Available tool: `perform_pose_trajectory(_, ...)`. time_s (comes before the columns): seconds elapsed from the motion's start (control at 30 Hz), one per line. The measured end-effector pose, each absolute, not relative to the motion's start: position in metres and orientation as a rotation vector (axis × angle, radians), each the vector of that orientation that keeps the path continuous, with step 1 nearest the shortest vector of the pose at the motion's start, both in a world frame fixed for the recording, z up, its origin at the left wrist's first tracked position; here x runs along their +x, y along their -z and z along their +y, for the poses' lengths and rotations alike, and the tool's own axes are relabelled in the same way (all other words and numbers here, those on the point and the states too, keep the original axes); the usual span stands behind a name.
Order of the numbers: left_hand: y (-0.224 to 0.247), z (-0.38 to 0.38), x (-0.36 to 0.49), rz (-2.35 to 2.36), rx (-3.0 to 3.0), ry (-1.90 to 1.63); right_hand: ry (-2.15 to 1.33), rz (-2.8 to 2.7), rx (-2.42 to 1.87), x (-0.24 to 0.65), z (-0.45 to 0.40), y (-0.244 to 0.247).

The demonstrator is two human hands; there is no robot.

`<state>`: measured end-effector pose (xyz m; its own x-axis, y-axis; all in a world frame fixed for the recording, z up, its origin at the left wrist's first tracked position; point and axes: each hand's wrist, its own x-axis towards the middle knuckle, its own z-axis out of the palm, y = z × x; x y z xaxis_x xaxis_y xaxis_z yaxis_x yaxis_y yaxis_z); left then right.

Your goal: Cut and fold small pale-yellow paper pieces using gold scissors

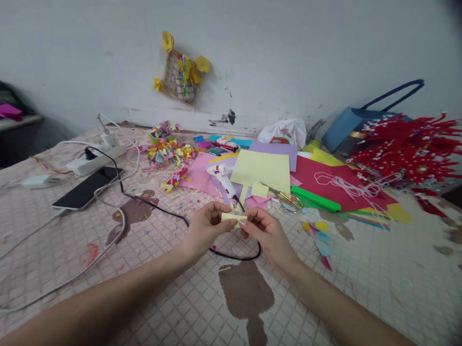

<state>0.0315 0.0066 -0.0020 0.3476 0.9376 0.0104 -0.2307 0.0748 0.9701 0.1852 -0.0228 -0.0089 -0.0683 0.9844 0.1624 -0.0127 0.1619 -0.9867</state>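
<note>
Between my two hands is a small piece of pale yellow paper (229,216), held above the table near the middle of the view. My left hand (207,226) pinches its left end between thumb and fingers. At its right end, my right hand (264,230) pinches it the same way. Just beyond them lies a white glue gun (222,178), its black cord (162,208) looping under my hands. Gold-handled scissors (290,200) rest to the right, beside a small pale yellow paper square (259,190). A larger pale yellow sheet (263,172) lies behind.
A green box cutter (315,198) and red paper (330,179) lie on the right, near red fuzzy stems (415,149). To the left are a tablet (89,188), a power strip (95,160) and white cable (120,228). Colourful paper pieces (170,153) are heaped at the back.
</note>
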Motion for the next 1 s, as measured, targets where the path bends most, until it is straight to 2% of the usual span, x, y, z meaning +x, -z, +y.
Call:
perform_pose_trajectory(0.7,-0.0026,0.0038,0.0326,0.846,1.212,-1.03,-0.985,-1.395,-1.169,0.1862,-0.0245,0.0069)
perform_pose_trajectory(1.0,0.0006,0.0107,0.028,0.887,1.369,-0.978,-1.125,-1.43,-1.124,0.1905,-0.0197,0.0087)
